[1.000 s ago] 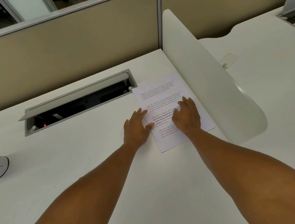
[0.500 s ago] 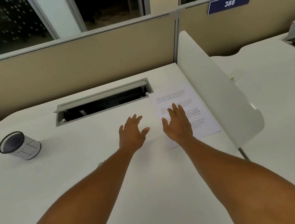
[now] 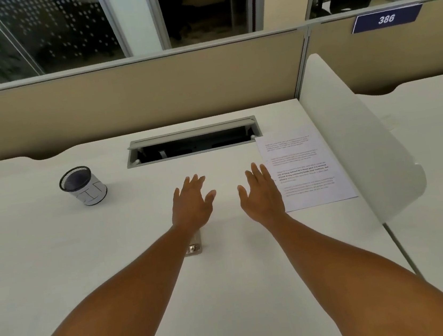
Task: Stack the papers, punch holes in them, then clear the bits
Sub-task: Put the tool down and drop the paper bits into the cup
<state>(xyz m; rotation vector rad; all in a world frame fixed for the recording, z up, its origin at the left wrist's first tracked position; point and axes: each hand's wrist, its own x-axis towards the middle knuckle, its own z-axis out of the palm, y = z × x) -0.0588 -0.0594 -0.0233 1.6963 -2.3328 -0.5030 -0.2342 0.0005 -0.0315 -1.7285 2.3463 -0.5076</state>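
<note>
A stack of printed white papers (image 3: pixel 302 169) lies flat on the white desk (image 3: pixel 113 251), close to the curved side divider. My right hand (image 3: pixel 261 193) hovers open just left of the papers, its fingers overlapping their left edge. My left hand (image 3: pixel 191 202) is open over bare desk further left, holding nothing. A small metal object (image 3: pixel 193 245), perhaps the hole punch, shows beside my left wrist, mostly hidden by the forearm.
A black mesh pen cup (image 3: pixel 83 186) with a white wrap stands at the left. An open cable tray (image 3: pixel 193 143) is set into the desk behind my hands. A white curved divider (image 3: pixel 357 151) bounds the right side; tan partitions (image 3: pixel 122 96) close the back.
Both hands have come off the papers and shifted left, fingers spread. The view has tilted up and left, bringing the pen cup and the metal object into sight.
</note>
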